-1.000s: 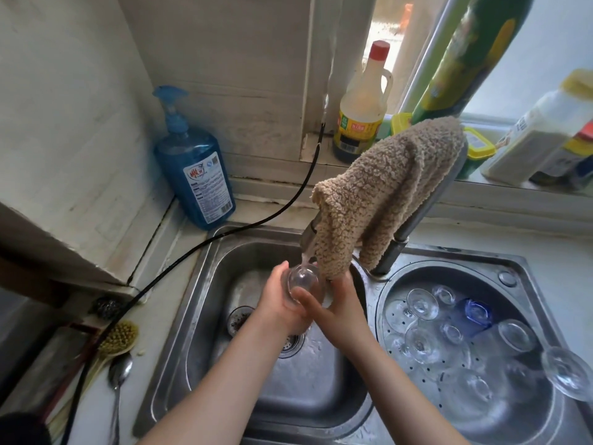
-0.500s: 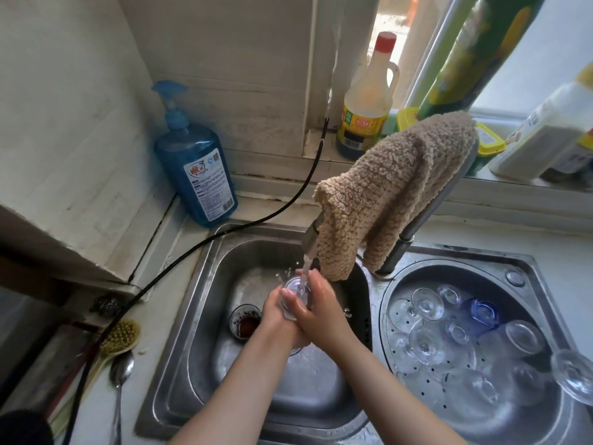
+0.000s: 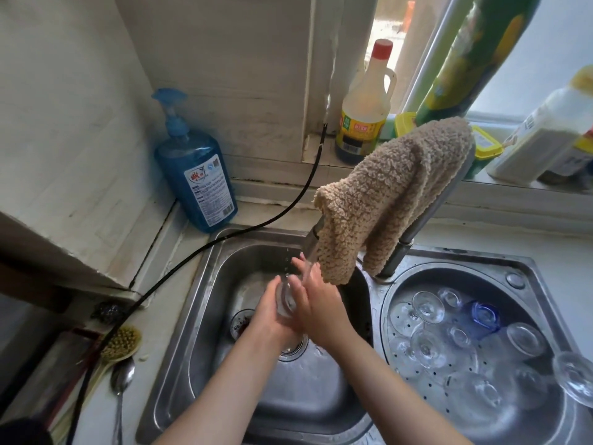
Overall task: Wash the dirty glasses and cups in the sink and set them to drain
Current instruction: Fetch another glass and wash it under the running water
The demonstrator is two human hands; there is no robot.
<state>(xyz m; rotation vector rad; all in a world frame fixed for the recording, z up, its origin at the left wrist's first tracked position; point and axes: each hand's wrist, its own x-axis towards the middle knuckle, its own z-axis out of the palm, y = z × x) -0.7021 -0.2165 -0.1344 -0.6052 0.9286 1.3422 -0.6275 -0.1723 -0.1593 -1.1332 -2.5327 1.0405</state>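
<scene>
Both hands meet over the left basin (image 3: 192,332) of the sink, right under the tap (image 3: 313,240). The left hand (image 3: 272,316) is wrapped round a clear glass (image 3: 284,298), fingers curled at its far side, and the right hand (image 3: 316,305) presses against the glass from the 3 o'clock side with its fingers curved over it, so each hand has a hold on it. The glass sits between the two palms, mouth up towards the spout, and water runs down onto it with drops flying off at 12 o'clock (how full it is I cannot tell). Below the hands, at 6 o'clock, is the drain (image 3: 290,346), and a small dark cup (image 3: 240,322) stands on the basin floor at 9 o'clock from the wrists.

A tan cloth (image 3: 385,194) hangs over the tap's neck, its lower edge just beside the right hand. At 3 o'clock from the hands, the round right basin (image 3: 398,281) holds a perforated tray with washed glasses (image 3: 428,306) lying upturned, a blue one (image 3: 484,316) among them.

At 10 o'clock a blue soap bottle (image 3: 197,175) stands on the counter corner, with a black cable (image 3: 263,220) curving past it. A brush (image 3: 123,342) and spoon (image 3: 122,380) lie at 8 o'clock. A red-capped bottle (image 3: 365,107) stands on the sill at 1 o'clock.
</scene>
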